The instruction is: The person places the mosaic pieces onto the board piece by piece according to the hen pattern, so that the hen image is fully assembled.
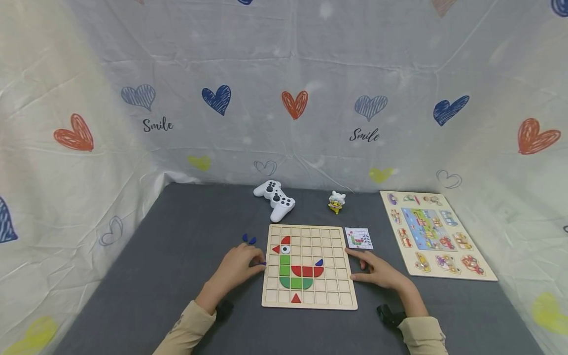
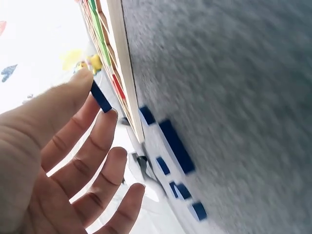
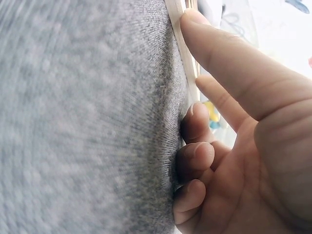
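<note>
A wooden grid board (image 1: 330,296) lies on the grey cloth, with red, green and blue shapes forming a bird. At the board's left edge my left hand (image 1: 259,264) pinches a small blue piece (image 2: 101,96) between thumb and forefinger, the other fingers spread. Several loose blue pieces (image 2: 175,146) lie on the cloth beside that edge (image 2: 127,73). My right hand (image 1: 360,266) rests on the cloth at the board's right side and holds nothing. Its thumb (image 3: 214,44) touches the board's edge (image 3: 176,9), and three fingers are curled against the cloth.
A small pattern card (image 1: 358,238) lies at the board's top right corner. Behind stand a white game controller (image 1: 275,198) and a little duck toy (image 1: 337,201). A wooden peg puzzle (image 1: 435,234) lies to the right. Heart-printed sheets wall in the table.
</note>
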{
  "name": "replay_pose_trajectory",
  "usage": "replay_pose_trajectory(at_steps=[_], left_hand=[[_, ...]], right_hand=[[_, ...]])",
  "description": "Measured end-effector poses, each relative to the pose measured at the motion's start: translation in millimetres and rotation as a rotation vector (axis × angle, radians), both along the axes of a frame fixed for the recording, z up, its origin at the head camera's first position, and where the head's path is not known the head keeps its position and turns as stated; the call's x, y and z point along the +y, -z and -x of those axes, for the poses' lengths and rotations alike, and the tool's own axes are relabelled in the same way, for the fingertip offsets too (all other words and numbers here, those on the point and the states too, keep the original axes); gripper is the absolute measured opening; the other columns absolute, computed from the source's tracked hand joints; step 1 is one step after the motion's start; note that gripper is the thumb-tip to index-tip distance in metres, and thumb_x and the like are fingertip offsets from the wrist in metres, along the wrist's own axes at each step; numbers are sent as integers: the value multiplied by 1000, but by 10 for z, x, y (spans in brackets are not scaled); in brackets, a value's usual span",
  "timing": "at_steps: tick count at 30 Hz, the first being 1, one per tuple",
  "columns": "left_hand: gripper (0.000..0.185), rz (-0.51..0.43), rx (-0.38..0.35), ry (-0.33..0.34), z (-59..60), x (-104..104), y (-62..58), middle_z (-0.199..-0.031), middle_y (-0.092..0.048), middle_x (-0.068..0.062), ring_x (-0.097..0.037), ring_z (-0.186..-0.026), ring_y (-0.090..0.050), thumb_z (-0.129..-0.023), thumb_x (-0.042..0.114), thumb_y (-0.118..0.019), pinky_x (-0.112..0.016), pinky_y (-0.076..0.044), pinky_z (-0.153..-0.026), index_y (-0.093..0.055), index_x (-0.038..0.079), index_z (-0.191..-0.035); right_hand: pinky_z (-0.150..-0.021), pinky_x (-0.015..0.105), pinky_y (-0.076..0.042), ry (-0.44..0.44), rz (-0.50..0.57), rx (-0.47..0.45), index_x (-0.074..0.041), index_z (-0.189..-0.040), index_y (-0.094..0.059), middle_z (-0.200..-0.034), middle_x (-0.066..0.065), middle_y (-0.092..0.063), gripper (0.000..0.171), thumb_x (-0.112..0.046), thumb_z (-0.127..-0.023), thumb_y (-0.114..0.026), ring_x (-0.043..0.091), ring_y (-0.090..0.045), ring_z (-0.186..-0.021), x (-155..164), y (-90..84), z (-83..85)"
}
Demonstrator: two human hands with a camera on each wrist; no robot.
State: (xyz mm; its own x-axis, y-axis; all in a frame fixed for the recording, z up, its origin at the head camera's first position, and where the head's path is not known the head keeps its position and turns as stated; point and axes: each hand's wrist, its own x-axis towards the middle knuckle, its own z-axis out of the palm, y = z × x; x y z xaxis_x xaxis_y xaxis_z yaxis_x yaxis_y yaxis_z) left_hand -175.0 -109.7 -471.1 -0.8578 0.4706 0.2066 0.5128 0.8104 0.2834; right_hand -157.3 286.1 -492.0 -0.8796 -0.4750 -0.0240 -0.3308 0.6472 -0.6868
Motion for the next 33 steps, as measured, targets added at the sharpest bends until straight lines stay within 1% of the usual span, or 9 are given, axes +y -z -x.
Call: replay_pose_trajectory(at_steps=[6, 15, 19, 23, 26, 33], left_hand=[[15, -30, -25, 20, 40, 166, -24, -67, -50, 12, -7, -65, -39, -76, 33, -75, -22, -34, -56, -66, 22, -81], [15, -53, -47, 58, 145, 391, -45, -71, -56, 12, -7, -68, -43, -78, 33, -73, -21, -35, -57, -67, 21, -83], [14, -64, -41, 77, 191, 494, -75, -71, -56, 11, -7, -69, -44, -78, 33, -73, -22, -36, -59, -68, 21, -84], [14, -75, -25, 102, 247, 604, -94, -71, -57, 10, -7, -68, -46, -78, 33, -73, -21, -37, -58, -68, 21, -83], [14, -76, -31, 111, 288, 686, -102, -70, -58, 10, -6, -68, -47, -78, 34, -73, -20, -38, -56, -67, 22, -82], [14, -55, -47, 136, 352, 868, -130, -73, -60, 9, -8, -71, -48, -79, 35, -72, -21, -37, -59, -67, 23, -81]], right_hand=[[-53, 21, -30, -6, -1, 1, -7, -139, -41, -80, 4, -39, 69, -31, -82, -70, 7, -30, -59, 2, -7, 2], [-53, 21, -30, 6, -8, -2, -9, -140, -41, -80, 3, -39, 69, -31, -81, -70, 8, -30, -59, 2, -5, -6], [-53, 21, -31, 9, -9, -2, -9, -140, -41, -80, 3, -39, 69, -31, -81, -70, 8, -30, -59, -2, -10, -9], [-53, 21, -31, 10, -12, -4, -10, -140, -41, -81, 4, -40, 69, -32, -82, -70, 8, -31, -59, -1, -9, -12], [-53, 21, -31, 8, -10, -3, -9, -140, -41, -81, 4, -40, 69, -32, -82, -70, 8, -31, -59, -2, -9, -12], [-53, 21, -30, 6, -10, 1, -9, -139, -41, -81, 3, -40, 68, -32, -82, -70, 8, -30, -59, -3, -12, -11]])
